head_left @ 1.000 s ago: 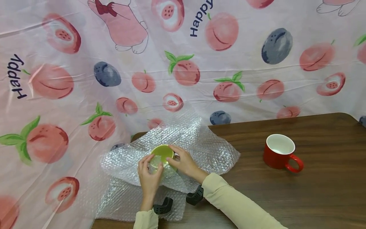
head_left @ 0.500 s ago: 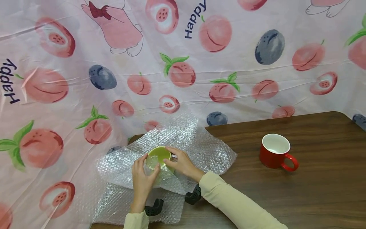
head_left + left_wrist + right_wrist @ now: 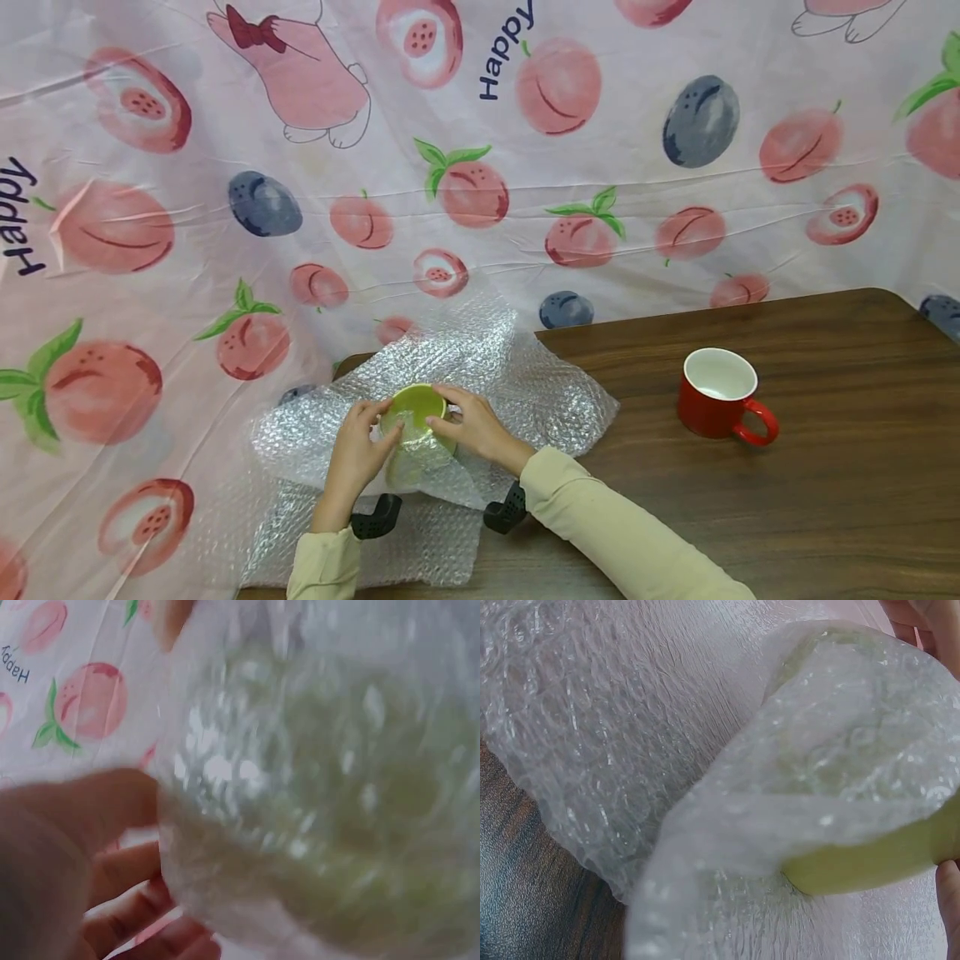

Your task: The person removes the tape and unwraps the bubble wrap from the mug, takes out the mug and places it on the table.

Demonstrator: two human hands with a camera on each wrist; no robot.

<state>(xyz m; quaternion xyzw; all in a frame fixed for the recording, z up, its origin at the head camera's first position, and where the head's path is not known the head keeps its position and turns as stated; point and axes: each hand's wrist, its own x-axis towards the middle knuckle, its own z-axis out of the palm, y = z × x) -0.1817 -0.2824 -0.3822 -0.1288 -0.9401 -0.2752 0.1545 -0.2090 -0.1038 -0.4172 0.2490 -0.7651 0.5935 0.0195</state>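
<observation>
A yellow-green cup (image 3: 429, 406) stands tilted on the bubble wrap (image 3: 480, 350), with its mouth facing up. One flap of the wrap lies over the cup's near left side and part of its mouth. My right hand (image 3: 480, 427) grips the right rim, thumb at the inner edge and fingers outside. At the left rim, my left hand (image 3: 358, 450) holds the flap's edge between thumb and fingers. The left wrist view has the wrapped cup (image 3: 375, 795) blurred and close, beside the left thumb (image 3: 112, 799). Bare yellow-green cup wall (image 3: 870, 862) shows below the flap in the right wrist view.
A red mug (image 3: 716, 406) with a white inside stands to the right on the brown wooden table (image 3: 840, 375). Another part of the wrap (image 3: 420, 542) spreads toward the front edge. A fruit-print curtain (image 3: 480, 125) hangs behind and at the left.
My left hand has shifted left along the cup's rim and its forearm has swung outward. The right hand keeps its hold on the cup. The head view has turned slightly right.
</observation>
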